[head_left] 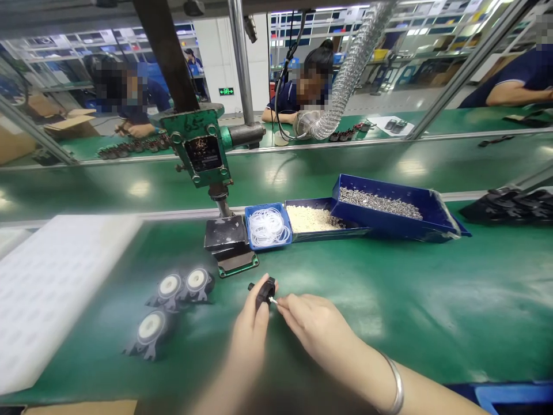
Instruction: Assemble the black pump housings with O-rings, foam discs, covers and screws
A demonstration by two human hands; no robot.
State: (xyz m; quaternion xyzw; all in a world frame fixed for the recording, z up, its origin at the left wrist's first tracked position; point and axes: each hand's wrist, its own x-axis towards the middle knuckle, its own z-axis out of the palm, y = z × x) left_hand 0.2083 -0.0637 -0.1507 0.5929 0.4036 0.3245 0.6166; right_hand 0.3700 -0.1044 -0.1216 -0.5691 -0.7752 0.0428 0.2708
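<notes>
Between the fingers and thumb of my left hand is a small black plastic housing, held just above the green bench. My right hand pinches a small white pin-like piece and brings its tip against the housing's near side. How far the piece sits inside is too small to tell. To the left lie three black housings with white round centres, one of them a housing nearest me. A blue tray of clear rings stands beyond my hands.
A green press with a black base block stands behind my left hand. Blue bins hold cream pieces and metal pins. A white foam sheet lies at left, black parts at right. Several people work across the bench.
</notes>
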